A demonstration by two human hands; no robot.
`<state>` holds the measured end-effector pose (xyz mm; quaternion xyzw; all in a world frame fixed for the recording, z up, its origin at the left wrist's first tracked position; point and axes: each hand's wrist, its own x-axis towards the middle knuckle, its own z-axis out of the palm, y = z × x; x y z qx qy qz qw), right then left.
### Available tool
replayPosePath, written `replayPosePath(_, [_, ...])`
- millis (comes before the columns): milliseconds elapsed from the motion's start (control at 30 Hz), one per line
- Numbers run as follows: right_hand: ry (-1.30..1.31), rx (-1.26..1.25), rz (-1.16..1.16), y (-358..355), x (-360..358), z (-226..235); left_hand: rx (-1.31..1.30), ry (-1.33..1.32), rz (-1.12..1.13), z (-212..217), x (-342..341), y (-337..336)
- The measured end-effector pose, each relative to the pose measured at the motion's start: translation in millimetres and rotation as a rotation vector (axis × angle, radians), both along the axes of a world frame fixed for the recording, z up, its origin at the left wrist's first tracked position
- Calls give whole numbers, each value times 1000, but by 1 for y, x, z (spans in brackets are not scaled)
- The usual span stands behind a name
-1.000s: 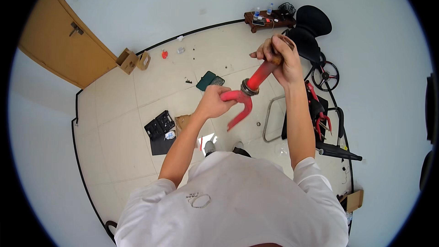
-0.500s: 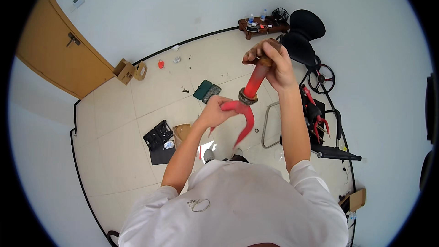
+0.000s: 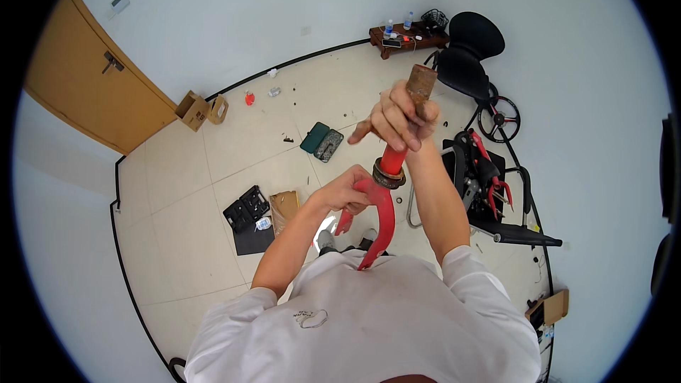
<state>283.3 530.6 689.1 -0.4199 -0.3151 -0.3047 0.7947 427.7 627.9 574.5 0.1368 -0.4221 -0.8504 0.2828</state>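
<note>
Fingers of the right hand are clamped around the upper tube of a red fork, one finger jutting off to the left, and the left hand has its own fingers closed on the fork near its crown! The fork is up in the air before the chest, tube end high, one curved leg dropping across the white shirt, the other showing below the left hand.

Underneath, pale tiled floor spreads wide, with a brown door away to the left. Over on the right, black frame parts with red pieces among them; above those, a black padded seat near the wall, and a low brown table just beside it. By the door, a cardboard box! Smaller now: an open black case at the lower left, a green case lying open mid-floor, a bottle standing on the table. Above the right hand pokes the rusty tube end, metal rings circle the tube's base, and tiniest, a loose ring on the floor.
</note>
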Motion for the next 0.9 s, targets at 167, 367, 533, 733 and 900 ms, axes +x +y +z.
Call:
replayPosePath(167, [307,-23,-221,-7,-11,4,-73,-256,215,13,4,-2])
replayPosePath(367, [688,143,-996,1,-22,23,-630,-945,833,31,17,-11])
replayPosePath(533, [502,74,-752,1,-18,3,-494,-721,665,23,20,-6])
replayPosePath(733, [106,-150,64,2,22,-15,46,-10,54,11,9,-1])
replayPosePath(900, [579,-131,-408,6,-2,3,2,-133,315,26,32,-6])
